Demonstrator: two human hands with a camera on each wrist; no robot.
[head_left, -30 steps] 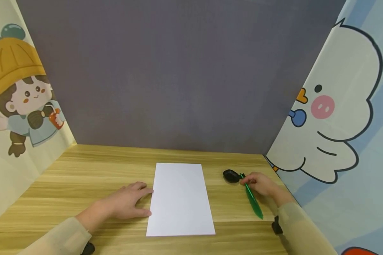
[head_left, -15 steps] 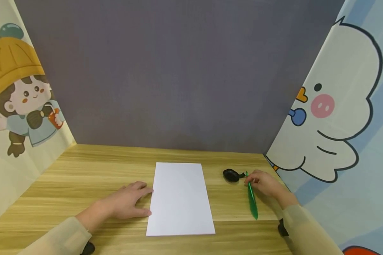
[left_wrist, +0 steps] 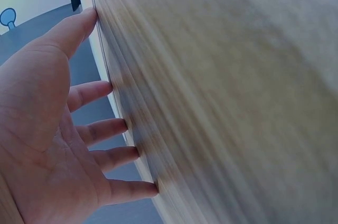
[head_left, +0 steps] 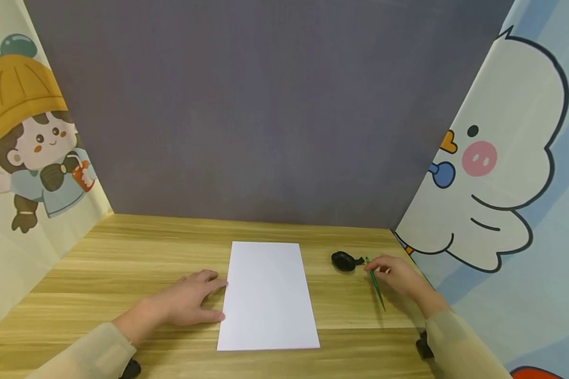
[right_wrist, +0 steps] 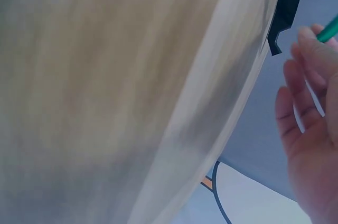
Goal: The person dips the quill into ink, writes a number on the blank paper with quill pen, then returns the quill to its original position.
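Note:
My right hand [head_left: 392, 275] pinches a slim green feather-shaped pen [head_left: 376, 291] near its upper end, thumb against fingers. The pen slants down toward the near side and is seen almost edge-on. In the right wrist view, the green shaft [right_wrist: 329, 29] shows between the fingertips. Just left of this hand lies a small rounded black object [head_left: 344, 261] with a short stem pointing at the pen's tip. A white sheet of paper [head_left: 268, 300] lies in the middle. My left hand [head_left: 193, 299] rests with spread fingers, its index fingertip and thumb at the paper's left edge.
The wood-grain table [head_left: 137, 247] ends at a dark grey panel [head_left: 261, 116] behind. Walls with cartoon prints stand on both sides; the right wall [head_left: 517, 173] is close to my right forearm. A black band shows at each sleeve.
My right hand has shifted slightly right, drawing the pen away from the black object. The pen has turned from its broad face to a narrow edge. The left hand and paper stay put.

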